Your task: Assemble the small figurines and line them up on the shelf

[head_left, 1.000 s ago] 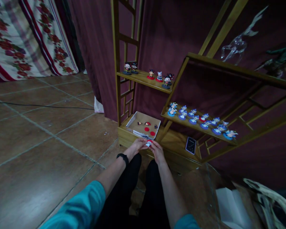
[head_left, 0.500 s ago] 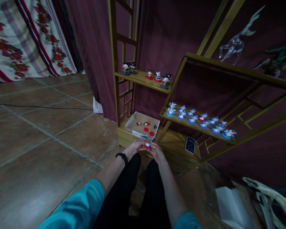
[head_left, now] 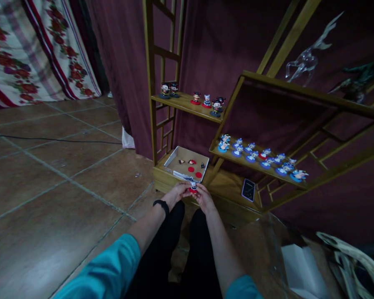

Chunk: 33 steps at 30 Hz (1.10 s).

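Between both hands, above my knees, is a small white-and-dark figurine (head_left: pixel 193 185) on a red round base, held upright. My left hand (head_left: pixel 180 192), with a black band at the wrist, grips it from the left. From the right, the fingers of my right hand (head_left: pixel 203 197) close on the base. Just beyond my hands sits a shallow cardboard box (head_left: pixel 170 163) on the shelf unit's low ledge. Inside it lie a few small figurine pieces (head_left: pixel 191 162) and two red discs (head_left: pixel 198 175).
Several figurines (head_left: pixel 196 98) stand on the upper left shelf (head_left: pixel 187 105). More blue and purple ones (head_left: pixel 252 156) line the right shelf. A phone (head_left: pixel 248 189) lies on the low ledge. Overhead at right is a clear deer ornament (head_left: pixel 303 62); a white box (head_left: pixel 302 265) rests on the floor.
The figurine between my hands has been tipped up, so its white head and dark body now show above the red base. My hands have hardly moved.
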{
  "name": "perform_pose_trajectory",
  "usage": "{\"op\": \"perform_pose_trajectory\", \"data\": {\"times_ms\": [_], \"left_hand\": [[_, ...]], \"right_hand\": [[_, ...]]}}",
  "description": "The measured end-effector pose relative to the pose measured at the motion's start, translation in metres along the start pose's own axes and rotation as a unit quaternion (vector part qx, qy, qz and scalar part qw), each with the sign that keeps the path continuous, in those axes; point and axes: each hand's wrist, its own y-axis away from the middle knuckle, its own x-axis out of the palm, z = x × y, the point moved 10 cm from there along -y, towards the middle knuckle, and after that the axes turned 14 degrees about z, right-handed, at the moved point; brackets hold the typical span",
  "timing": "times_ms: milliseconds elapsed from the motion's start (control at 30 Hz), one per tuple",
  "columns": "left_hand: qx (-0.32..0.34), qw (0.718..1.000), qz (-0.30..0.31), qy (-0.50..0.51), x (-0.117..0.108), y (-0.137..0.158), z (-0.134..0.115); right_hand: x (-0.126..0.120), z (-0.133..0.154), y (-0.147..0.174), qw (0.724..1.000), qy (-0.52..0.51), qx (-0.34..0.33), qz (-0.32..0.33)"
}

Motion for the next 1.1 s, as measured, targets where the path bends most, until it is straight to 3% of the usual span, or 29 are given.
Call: {"op": "perform_pose_trajectory", "data": {"times_ms": [567, 1100], "left_hand": [[0.066, 0.993, 0.098, -0.024, 0.018, 0.006, -0.012], [0.082, 0.991, 0.077, -0.069, 0.019, 0.008, -0.012]], "right_hand": [[0.002, 0.001, 0.003, 1.000, -0.012, -0.020, -0.004], [-0.005, -0.006, -0.004, 1.000, 0.006, -0.018, 0.011]]}}
